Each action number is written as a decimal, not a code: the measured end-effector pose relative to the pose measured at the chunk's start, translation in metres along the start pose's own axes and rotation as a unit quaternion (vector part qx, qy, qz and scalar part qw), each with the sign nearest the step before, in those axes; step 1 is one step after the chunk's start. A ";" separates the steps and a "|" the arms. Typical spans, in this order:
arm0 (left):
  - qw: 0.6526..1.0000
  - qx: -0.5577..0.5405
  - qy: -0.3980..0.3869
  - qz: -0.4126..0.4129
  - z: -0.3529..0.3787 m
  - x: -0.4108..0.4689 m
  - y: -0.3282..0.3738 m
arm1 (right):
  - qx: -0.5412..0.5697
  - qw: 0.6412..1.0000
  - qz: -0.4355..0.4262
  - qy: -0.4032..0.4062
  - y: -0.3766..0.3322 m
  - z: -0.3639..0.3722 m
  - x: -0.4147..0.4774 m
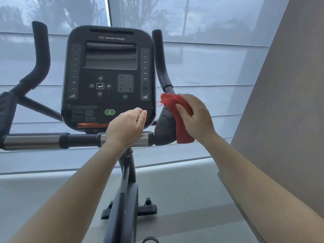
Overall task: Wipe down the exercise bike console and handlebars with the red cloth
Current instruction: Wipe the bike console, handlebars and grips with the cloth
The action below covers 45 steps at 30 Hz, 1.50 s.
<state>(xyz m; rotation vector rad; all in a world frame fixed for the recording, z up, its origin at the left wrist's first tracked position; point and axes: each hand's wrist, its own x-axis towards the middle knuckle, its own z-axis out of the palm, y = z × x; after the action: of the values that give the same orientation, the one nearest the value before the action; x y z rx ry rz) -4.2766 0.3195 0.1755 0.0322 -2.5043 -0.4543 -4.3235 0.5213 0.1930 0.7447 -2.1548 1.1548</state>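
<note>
Red cloth (182, 116), black console (108, 78) with green button (109, 112), black handlebars (160, 58), grey blinds (219, 67)

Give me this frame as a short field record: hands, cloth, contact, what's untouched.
right hand: presses the red cloth against the right handlebar pad
left hand: loosely curled, empty, over the crossbar below the console
cloth: bunched, draped down the pad
console: no hand or cloth on its face
left handlebar: untouched
</note>
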 end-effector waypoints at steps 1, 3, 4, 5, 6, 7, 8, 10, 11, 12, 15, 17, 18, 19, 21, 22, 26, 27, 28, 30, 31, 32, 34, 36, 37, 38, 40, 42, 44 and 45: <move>1.000 -0.004 0.000 0.002 0.000 0.000 0.000 | -0.005 0.999 0.022 -0.037 0.001 0.005 -0.002; 1.000 -0.012 -0.002 0.004 -0.001 0.000 0.000 | -0.028 0.995 0.063 -0.071 0.005 0.017 -0.013; 1.000 -0.017 -0.004 0.004 -0.001 0.001 0.000 | -0.029 0.994 0.078 -0.065 0.004 0.020 -0.018; 1.000 -0.021 -0.005 0.002 -0.001 0.002 0.000 | -0.028 0.994 0.088 -0.054 0.001 0.021 -0.023; 1.000 -0.026 -0.007 0.000 -0.001 0.003 0.000 | -0.029 0.994 0.098 -0.045 -0.004 0.022 -0.028; 0.999 -0.032 -0.010 0.000 -0.002 0.003 0.001 | -0.035 0.993 0.104 -0.041 -0.010 0.022 -0.033; 0.999 -0.040 -0.015 0.004 -0.002 0.003 0.001 | -0.039 0.993 0.108 -0.039 -0.014 0.023 -0.040; 0.998 -0.049 -0.021 0.023 -0.007 -0.001 0.000 | -0.039 0.994 0.100 -0.033 -0.021 0.023 -0.055; 0.998 -0.039 -0.020 0.038 -0.011 -0.004 -0.003 | -0.038 0.995 0.090 -0.031 -0.023 0.024 -0.061; 0.998 -0.018 -0.019 0.052 -0.017 -0.005 -0.008 | -0.039 0.995 0.082 -0.031 -0.026 0.026 -0.065; 0.995 0.062 -0.041 0.065 -0.029 -0.003 -0.028 | -0.062 0.996 0.064 -0.015 -0.034 0.036 -0.071; 0.996 0.042 -0.066 0.041 -0.030 0.002 -0.037 | -0.085 0.995 0.054 -0.010 -0.037 0.047 -0.072; 0.997 0.015 -0.071 0.033 -0.028 0.003 -0.039 | -0.097 0.994 0.052 -0.016 -0.036 0.049 -0.072; 0.997 -0.002 -0.066 0.037 -0.026 0.004 -0.038 | -0.109 0.992 0.050 -0.022 -0.034 0.050 -0.072; 0.997 -0.012 -0.026 0.074 -0.023 0.003 -0.037 | -0.125 0.991 0.050 -0.023 -0.029 0.047 -0.066; 0.996 -0.016 -0.002 0.093 -0.023 0.002 -0.037 | -0.127 0.990 0.057 -0.023 -0.026 0.044 -0.060; 0.989 -0.041 0.048 0.135 -0.024 -0.003 -0.039 | -0.113 0.989 0.092 -0.016 -0.022 0.039 -0.028; 0.988 -0.044 0.056 0.139 -0.025 -0.004 -0.038 | -0.111 0.989 0.096 -0.013 -0.022 0.039 -0.024; 0.987 -0.045 0.064 0.144 -0.025 -0.005 -0.038 | -0.111 0.989 0.102 -0.010 -0.023 0.040 -0.023; 0.985 -0.046 0.075 0.151 -0.025 -0.007 -0.038 | -0.123 0.986 0.112 -0.005 -0.025 0.041 -0.027; 0.984 -0.048 0.077 0.153 -0.025 -0.007 -0.038 | -0.131 0.985 0.113 -0.004 -0.028 0.042 -0.032; 0.984 -0.050 0.077 0.154 -0.025 -0.006 -0.038 | -0.138 0.984 0.110 -0.002 -0.031 0.043 -0.038; 0.985 -0.050 0.072 0.150 -0.025 -0.004 -0.038 | -0.146 0.985 0.093 -0.002 -0.038 0.046 -0.051; 0.985 -0.047 0.068 0.150 -0.024 -0.003 -0.039 | -0.154 0.986 0.071 -0.013 -0.042 0.048 -0.063; 0.985 -0.046 0.067 0.151 -0.024 -0.003 -0.039 | -0.159 0.985 0.061 -0.024 -0.042 0.047 -0.066; 0.985 -0.045 0.065 0.151 -0.024 -0.003 -0.039 | -0.162 0.985 0.053 -0.035 -0.042 0.046 -0.068; 0.986 -0.044 0.060 0.152 -0.024 -0.004 -0.039 | -0.151 0.987 0.041 -0.046 -0.041 0.040 -0.069; 0.985 -0.044 0.058 0.156 -0.024 -0.004 -0.038 | -0.130 0.990 0.038 -0.031 -0.041 0.032 -0.065; 0.985 -0.048 0.057 0.156 -0.024 -0.004 -0.039 | -0.119 0.992 0.045 -0.010 -0.040 0.025 -0.061; 0.985 -0.050 0.057 0.156 -0.024 -0.003 -0.039 | -0.116 0.992 0.053 0.000 -0.039 0.022 -0.057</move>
<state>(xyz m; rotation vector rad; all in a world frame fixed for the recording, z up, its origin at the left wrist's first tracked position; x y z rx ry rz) -4.2635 0.2755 0.1793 -0.3573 -2.3166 -0.4321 -4.2623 0.4959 0.1632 0.5337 -2.3032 0.9316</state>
